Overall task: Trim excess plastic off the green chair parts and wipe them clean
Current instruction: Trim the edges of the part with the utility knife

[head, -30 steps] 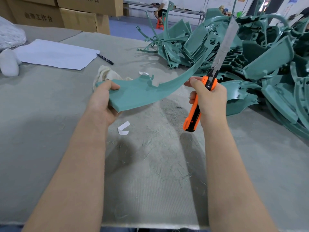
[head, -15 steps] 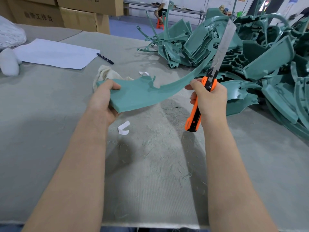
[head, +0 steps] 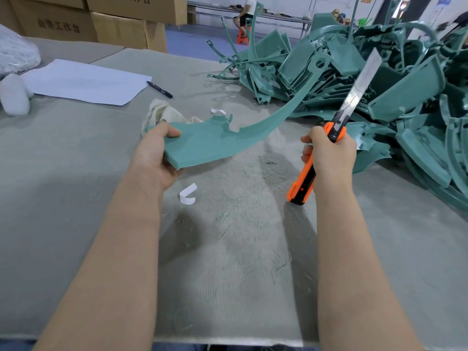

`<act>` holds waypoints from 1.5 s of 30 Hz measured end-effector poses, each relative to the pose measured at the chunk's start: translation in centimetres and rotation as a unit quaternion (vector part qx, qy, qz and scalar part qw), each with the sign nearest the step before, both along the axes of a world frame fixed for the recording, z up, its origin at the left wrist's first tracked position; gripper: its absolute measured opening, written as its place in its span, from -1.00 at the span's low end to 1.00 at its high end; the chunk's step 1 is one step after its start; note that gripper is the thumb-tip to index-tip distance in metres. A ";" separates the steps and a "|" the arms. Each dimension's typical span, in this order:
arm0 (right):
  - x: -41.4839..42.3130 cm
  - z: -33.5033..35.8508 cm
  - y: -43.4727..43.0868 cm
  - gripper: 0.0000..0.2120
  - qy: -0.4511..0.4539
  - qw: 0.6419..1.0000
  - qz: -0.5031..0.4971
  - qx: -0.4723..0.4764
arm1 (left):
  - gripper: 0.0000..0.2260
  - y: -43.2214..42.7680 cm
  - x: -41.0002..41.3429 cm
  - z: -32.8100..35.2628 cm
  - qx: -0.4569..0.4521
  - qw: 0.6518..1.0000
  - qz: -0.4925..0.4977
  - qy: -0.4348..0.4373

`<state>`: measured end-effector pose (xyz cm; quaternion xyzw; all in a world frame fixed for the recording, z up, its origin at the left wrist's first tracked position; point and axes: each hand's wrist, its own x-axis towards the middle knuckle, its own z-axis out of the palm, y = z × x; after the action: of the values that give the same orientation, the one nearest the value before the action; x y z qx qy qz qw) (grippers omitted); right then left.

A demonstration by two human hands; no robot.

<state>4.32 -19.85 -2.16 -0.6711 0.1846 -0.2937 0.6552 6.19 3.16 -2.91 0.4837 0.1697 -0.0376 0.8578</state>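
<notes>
My left hand grips the wide end of a long curved green chair part, thumb on top, and holds it above the table. The part sweeps up and away to the right, ending in a ring near the pile. My right hand grips an orange utility knife with its long blade extended up and to the right, apart from the held part. A cream cloth lies on the table just behind my left hand. Thin green shavings litter the grey table between my arms.
A big pile of green chair parts fills the right back of the table. White paper, a black pen and a white bottle lie at the left. White tape scraps sit near my left wrist. Cardboard boxes stand behind.
My right hand with the knife has drawn away to the right, off the part's edge, and the blade now tilts further right. My left hand keeps its hold on the part.
</notes>
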 end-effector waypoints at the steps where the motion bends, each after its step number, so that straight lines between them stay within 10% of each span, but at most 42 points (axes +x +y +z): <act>1: 0.0 0.0 0.0 -0.83 0.003 1.000 -0.003 -0.015 | -0.93 0.1 0.1 -0.1 0.001 1.000 0.001 0.005; 18: 0.2 -0.4 0.3 -0.76 0.059 0.994 0.087 -0.012 | -0.85 -0.7 0.8 -0.2 -0.056 0.996 -0.023 -0.069; 22: 0.2 -0.8 0.9 -0.73 0.221 0.949 0.179 -0.135 | -0.88 -0.2 1.2 0.0 -0.240 0.958 0.078 -0.133; 26: 0.5 -1.2 2.0 -0.76 0.184 0.895 0.114 -0.390 | -0.78 0.6 1.3 0.0 -0.377 0.904 0.104 -0.171; 37: 1.1 -2.8 2.1 -0.61 0.313 0.793 0.094 -0.514 | -0.76 -0.2 0.9 -0.5 -0.340 0.927 0.024 -0.154; 40: 0.2 -1.0 3.6 -0.73 0.108 0.900 0.049 -0.420 | -0.74 -1.1 0.8 -0.3 -0.339 0.928 0.004 -0.157; 42: -0.7 0.3 5.8 -0.82 -0.008 0.956 0.232 -0.181 | -0.71 -1.6 0.7 -0.4 -0.334 0.930 -0.018 -0.155; 45: -2.0 0.3 10.1 -0.75 0.021 0.833 0.541 0.115 | -0.59 -2.4 0.6 -0.5 -0.292 0.942 -0.080 -0.142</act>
<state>2.36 -9.80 -1.89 -0.5895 -0.1614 0.1456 0.7780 6.75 0.80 -3.42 0.2247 -0.0120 -0.0849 0.9707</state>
